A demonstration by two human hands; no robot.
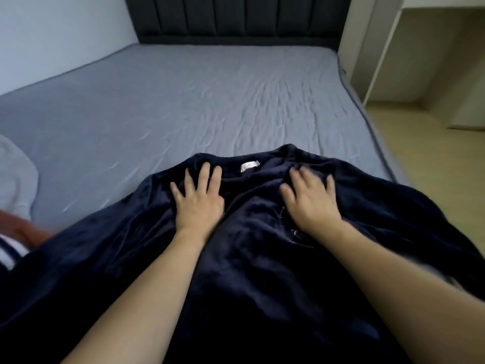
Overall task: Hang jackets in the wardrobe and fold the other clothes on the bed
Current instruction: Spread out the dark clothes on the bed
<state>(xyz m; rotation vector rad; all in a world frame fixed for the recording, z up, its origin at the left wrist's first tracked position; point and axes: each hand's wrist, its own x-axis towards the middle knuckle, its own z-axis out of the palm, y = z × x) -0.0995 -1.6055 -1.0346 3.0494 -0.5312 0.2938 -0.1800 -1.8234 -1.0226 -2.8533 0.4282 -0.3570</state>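
Left grip: left hand (198,198), fingers spread and straight, palm pressed flat on the garment just left of the neck opening; it holds nothing.
Right grip: right hand (309,198), somewhat blurred, fingers spread and slightly bent, resting on the cloth just right of the neck opening; no pinch or curl round the fabric shows.
Task's thing: dark navy plush fleece garment (249,258), lying on the bed under both hands, its collar at the far end and its body running toward the near edge of the view.
Marker: small white neck label (249,166), at the collar, between the two hands and a little beyond the fingertips.
Long axis: near to far, collar farthest; it passes between the hands, so each hand lies on its own side of the midline.
Spread: cloth reaches well left and right of the hands; the left portion lies nearer the left hand, the right portion nearer the right hand, neither hand clearly closer to the collar.
Judged step: smoothing the upper part flat; a fold would likely bring each side inward across the midline.
Support: grey wrinkled bed sheet (210,95), bare beyond the collar.
Far end: dark padded headboard (236,19).
Left edge: pale grey cloth (15,179), and near it a rust-orange cloth (26,229) and a navy-and-white striped cloth (10,250), partly out of view.
Right: pale wooden floor (433,166).
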